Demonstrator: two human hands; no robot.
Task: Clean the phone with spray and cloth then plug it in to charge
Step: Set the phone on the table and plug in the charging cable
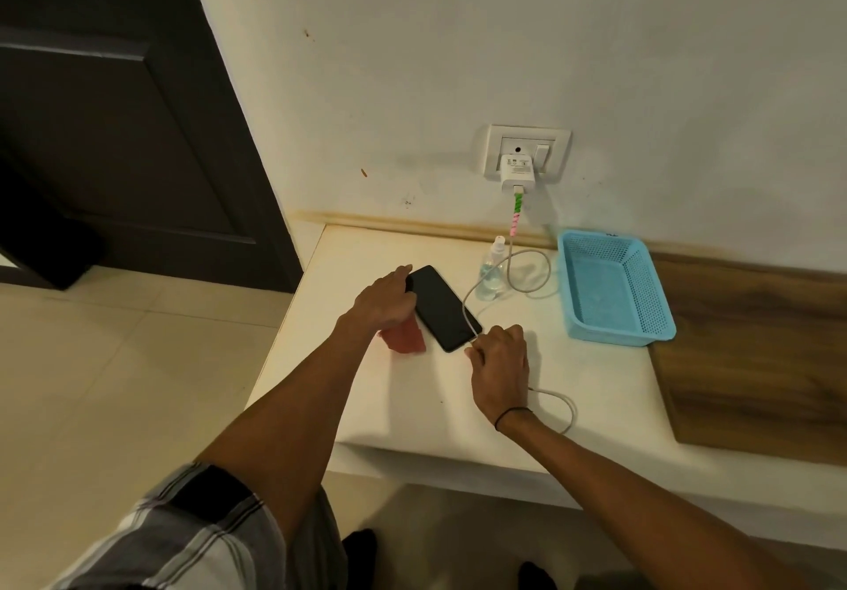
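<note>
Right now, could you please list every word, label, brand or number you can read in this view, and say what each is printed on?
No text is legible.
Charger adapter in the wall socket: small printed marks on its face, too small and blurred to read.
Blue basket: a dark mark on its far rim, unreadable.
Phone, screen dark: no text.
Spray bottle: no label visible.

We cannot see the plug end of the cable [467,314]: the right hand's [500,365] fingertips cover it at the phone's [441,308] near corner. The left hand [384,299] hides the phone's far left edge and most of the red cloth [405,338]. The charger's [518,172] print is too small to read.
</note>
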